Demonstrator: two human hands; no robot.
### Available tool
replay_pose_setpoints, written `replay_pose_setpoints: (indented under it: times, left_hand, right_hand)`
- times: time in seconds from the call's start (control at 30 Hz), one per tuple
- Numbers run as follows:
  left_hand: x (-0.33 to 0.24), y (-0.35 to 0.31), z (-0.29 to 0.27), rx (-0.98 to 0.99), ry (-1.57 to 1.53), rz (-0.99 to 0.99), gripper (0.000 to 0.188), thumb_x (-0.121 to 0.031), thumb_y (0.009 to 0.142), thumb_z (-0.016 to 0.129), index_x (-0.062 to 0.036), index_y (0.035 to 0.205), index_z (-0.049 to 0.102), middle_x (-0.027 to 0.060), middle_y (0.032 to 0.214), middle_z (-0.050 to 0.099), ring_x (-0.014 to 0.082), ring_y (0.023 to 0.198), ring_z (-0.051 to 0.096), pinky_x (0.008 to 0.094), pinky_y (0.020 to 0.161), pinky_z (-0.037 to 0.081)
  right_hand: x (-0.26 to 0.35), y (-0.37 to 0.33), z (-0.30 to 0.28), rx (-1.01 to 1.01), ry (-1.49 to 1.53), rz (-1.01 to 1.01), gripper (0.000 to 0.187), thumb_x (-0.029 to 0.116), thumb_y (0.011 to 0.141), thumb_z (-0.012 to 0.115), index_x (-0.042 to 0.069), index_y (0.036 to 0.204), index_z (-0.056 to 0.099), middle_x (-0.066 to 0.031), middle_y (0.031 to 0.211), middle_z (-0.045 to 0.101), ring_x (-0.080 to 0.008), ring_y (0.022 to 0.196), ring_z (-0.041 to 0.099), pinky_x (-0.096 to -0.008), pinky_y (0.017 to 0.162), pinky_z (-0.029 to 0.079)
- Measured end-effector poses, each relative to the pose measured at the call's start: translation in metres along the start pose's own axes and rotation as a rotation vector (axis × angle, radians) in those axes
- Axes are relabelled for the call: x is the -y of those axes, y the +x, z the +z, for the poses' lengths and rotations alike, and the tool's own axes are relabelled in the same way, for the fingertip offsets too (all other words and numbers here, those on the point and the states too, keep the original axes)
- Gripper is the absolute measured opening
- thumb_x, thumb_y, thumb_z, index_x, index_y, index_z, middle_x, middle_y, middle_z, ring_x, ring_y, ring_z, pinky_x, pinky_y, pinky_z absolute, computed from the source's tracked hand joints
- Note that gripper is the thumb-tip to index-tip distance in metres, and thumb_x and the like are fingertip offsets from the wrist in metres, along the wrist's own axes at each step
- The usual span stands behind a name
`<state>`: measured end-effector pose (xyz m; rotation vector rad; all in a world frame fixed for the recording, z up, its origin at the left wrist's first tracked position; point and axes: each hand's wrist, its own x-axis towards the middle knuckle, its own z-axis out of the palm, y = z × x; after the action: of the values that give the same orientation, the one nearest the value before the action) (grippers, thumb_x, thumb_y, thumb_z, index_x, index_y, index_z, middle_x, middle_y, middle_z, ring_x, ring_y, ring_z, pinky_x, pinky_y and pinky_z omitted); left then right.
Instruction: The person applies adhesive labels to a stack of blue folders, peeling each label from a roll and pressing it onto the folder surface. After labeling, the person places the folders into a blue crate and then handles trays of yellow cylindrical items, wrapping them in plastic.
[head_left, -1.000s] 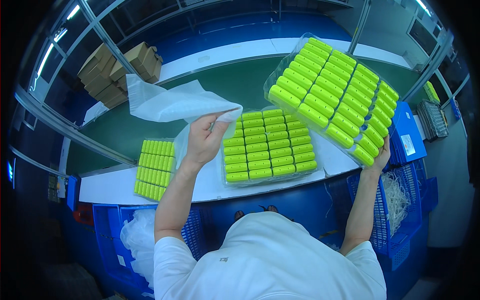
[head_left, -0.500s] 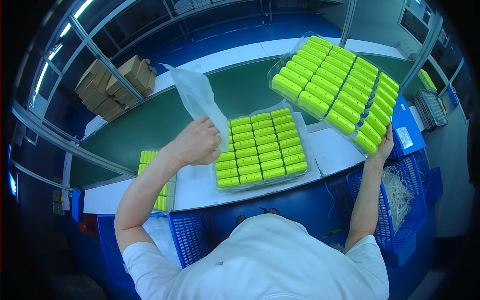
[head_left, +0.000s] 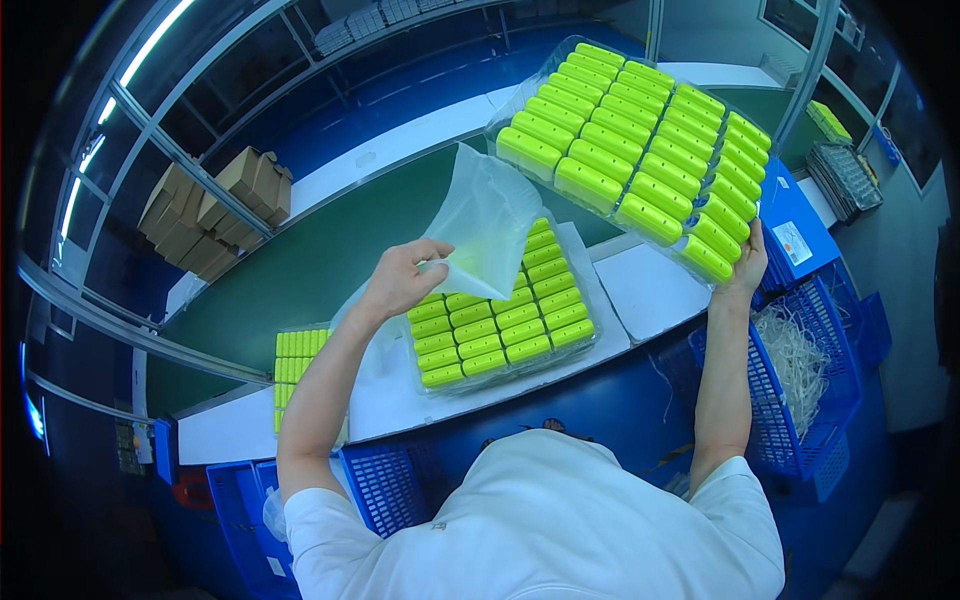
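Between the thumb and fingers of my left hand (head_left: 408, 275) is the edge of a thin translucent plastic sheet (head_left: 488, 215). The sheet spreads over the far left part of a clear tray filled with lime-green rounded blocks (head_left: 500, 335), which sits on the white worktop. My right hand (head_left: 743, 265) grips the near right corner of a second clear tray of the same green blocks (head_left: 640, 150). That tray is raised and tilted above the green belt, and its right-hand blocks lean out of line. The fingers under it are partly hidden.
A smaller tray of green blocks (head_left: 298, 365) stands at the left on the worktop (head_left: 655, 285). Blue crates flank me below; the right crate (head_left: 815, 390) holds white shredded strips. Cardboard boxes (head_left: 215, 215) are beyond the green belt (head_left: 230, 310). Empty-looking clear trays (head_left: 845, 180) are stacked far right.
My left hand has moved right, and the plastic sheet has swung from upright at the left to over the lower tray. The raised tray in my right hand has shifted slightly left in view.
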<state>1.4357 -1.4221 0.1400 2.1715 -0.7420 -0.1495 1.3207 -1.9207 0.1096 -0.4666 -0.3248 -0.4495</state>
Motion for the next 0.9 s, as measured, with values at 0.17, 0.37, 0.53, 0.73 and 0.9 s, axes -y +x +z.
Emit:
replay_pose_setpoints:
  times: [0.17, 0.37, 0.53, 0.73, 0.9]
  left_hand:
    - [0.075, 0.017, 0.051, -0.279, -0.497, -0.348, 0.028, -0.022, 0.089, 0.059, 0.0044, 0.089, 0.068, 0.015, 0.094, 0.072, 0.0229, 0.074, 0.069, 0.0344, 0.072, 0.053]
    - [0.09, 0.018, 0.07, -0.431, -0.625, -0.394, 0.028, -0.023, 0.094, 0.057, 0.0009, 0.081, 0.065, 0.0106, 0.075, 0.067, 0.0221, 0.07, 0.068, 0.0363, 0.066, 0.052]
    - [0.066, 0.004, 0.086, -0.275, 0.209, -0.11, 0.028, -0.028, 0.093, 0.061, -0.0033, 0.081, 0.066, 0.0124, 0.076, 0.069, 0.0279, 0.069, 0.068, 0.0426, 0.07, 0.053]
    - [0.042, -0.01, 0.133, 0.088, 0.536, 0.407, 0.032, -0.036, 0.091, 0.066, -0.0061, 0.102, 0.07, 0.015, 0.107, 0.07, 0.0328, 0.103, 0.065, 0.0466, 0.098, 0.047]
    - [0.028, -0.021, 0.154, 0.308, 0.313, 0.283, 0.048, -0.044, 0.09, 0.065, -0.005, 0.117, 0.068, 0.0198, 0.134, 0.059, 0.0343, 0.131, 0.048, 0.0485, 0.113, 0.033]
  right_hand:
    - [0.002, 0.007, -0.017, -0.036, -0.067, -0.037, 0.051, 0.033, 0.108, 0.029, -0.006, 0.138, 0.045, -0.0237, 0.137, 0.056, -0.0398, 0.123, 0.057, -0.0541, 0.106, 0.044]
    - [-0.002, 0.008, -0.014, 0.092, 0.035, 0.007, 0.053, 0.034, 0.109, 0.028, -0.007, 0.136, 0.046, -0.0244, 0.134, 0.058, -0.0388, 0.12, 0.059, -0.0518, 0.105, 0.045]
    - [0.005, 0.009, -0.016, 0.015, -0.038, -0.019, 0.052, 0.033, 0.109, 0.029, -0.007, 0.136, 0.047, -0.0245, 0.133, 0.058, -0.0387, 0.119, 0.059, -0.0516, 0.104, 0.046]
    - [0.001, 0.01, -0.005, -0.082, -0.112, -0.037, 0.052, 0.033, 0.109, 0.029, -0.007, 0.136, 0.047, -0.0246, 0.133, 0.058, -0.0393, 0.12, 0.059, -0.0524, 0.105, 0.045]
    - [0.0, 0.007, 0.004, -0.005, -0.003, 0.082, 0.05, 0.033, 0.108, 0.03, -0.006, 0.133, 0.049, -0.0238, 0.131, 0.06, -0.0389, 0.118, 0.06, -0.0522, 0.104, 0.047]
